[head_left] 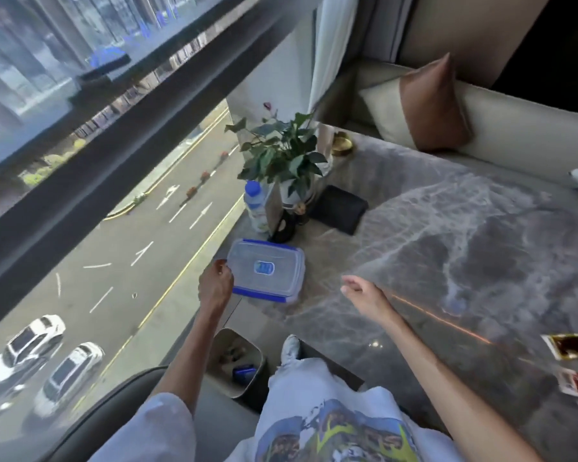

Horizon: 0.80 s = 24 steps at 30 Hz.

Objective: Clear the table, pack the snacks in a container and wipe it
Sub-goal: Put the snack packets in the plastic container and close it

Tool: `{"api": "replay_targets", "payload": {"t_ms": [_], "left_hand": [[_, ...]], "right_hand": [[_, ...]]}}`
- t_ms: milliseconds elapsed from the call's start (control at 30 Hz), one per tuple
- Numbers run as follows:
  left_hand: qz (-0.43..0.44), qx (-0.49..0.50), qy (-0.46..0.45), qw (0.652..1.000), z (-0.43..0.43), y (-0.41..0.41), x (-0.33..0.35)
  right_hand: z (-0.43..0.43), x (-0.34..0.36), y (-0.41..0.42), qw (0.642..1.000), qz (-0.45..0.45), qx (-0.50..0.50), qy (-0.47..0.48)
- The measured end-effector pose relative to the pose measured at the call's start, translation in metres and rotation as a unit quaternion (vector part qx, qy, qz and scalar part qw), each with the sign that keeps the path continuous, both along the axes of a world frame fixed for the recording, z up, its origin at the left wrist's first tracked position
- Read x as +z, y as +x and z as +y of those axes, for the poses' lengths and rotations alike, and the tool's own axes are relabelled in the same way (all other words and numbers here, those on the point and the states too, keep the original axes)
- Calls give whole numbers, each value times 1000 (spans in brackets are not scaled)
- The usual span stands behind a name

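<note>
So, lidded plastic container (267, 270) at table's (447, 228) window-side edge, long axis across. Left hand (215, 285) fingers curled onto its near-left corner; right hand (364, 291) loosely open, empty, farther off.

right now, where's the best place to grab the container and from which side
Probably by its two short ends, one hand each. The container lies flat with its lid on, too wide for one hand. The left hand already touches the window-side end; the right hand, open, could take the other.
</note>
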<state>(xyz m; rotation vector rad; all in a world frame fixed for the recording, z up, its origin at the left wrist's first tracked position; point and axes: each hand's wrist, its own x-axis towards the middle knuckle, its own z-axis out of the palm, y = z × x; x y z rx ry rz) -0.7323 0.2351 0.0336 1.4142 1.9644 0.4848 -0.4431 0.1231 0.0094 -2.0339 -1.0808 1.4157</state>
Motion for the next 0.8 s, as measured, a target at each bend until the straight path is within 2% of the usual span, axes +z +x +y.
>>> {"api": "replay_targets", "payload": {"t_ms": [200, 333, 467, 567, 800], "left_hand": [[-30, -9, -67, 997, 60, -46, -20], [-57, -16, -131, 990, 76, -59, -36], [-148, -24, -214, 965, 66, -54, -45], [-125, -41, -176, 976, 51, -36, -47], [-171, -78, -214, 959, -27, 52, -54]], "right_hand": [[64, -16, -72, 996, 33, -61, -57], [83, -25, -101, 985, 112, -105, -82], [80, -28, -113, 982, 141, -96, -79], [69, -29, -106, 982, 140, -110, -66], [-21, -24, -23, 970, 99, -215, -58]]}}
